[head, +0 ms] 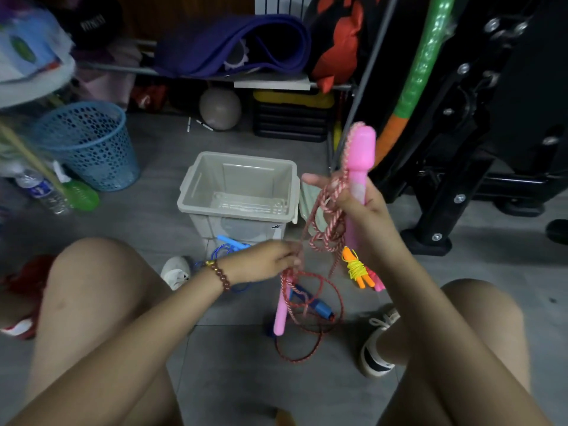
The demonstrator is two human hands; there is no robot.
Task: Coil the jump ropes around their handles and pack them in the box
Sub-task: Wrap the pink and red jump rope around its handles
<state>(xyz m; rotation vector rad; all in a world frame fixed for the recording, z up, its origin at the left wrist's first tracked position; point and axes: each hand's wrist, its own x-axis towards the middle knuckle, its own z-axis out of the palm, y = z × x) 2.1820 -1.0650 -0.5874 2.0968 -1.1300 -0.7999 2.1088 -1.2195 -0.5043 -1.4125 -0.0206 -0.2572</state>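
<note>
My right hand [359,207] grips a pink jump-rope handle [361,158] upright, with loops of its red-and-white braided rope [325,229] draped over the fingers. My left hand [270,259] pinches the same rope lower down. The rope trails to the floor, where the second pink handle [281,315] lies. A blue-handled rope [319,309] lies under it, and another blue rope [230,244] sits by the box. A coiled orange-and-yellow rope [358,269] lies on the floor to the right. The grey plastic box [196,192] stands open in front of me, with nothing inside.
A blue mesh bin [89,142] and a water bottle [43,192] stand at the left. Black gym equipment [461,179] rises at the right. A shelf with a purple mat [233,44] is behind. My knees and shoes [378,342] flank the tiled floor.
</note>
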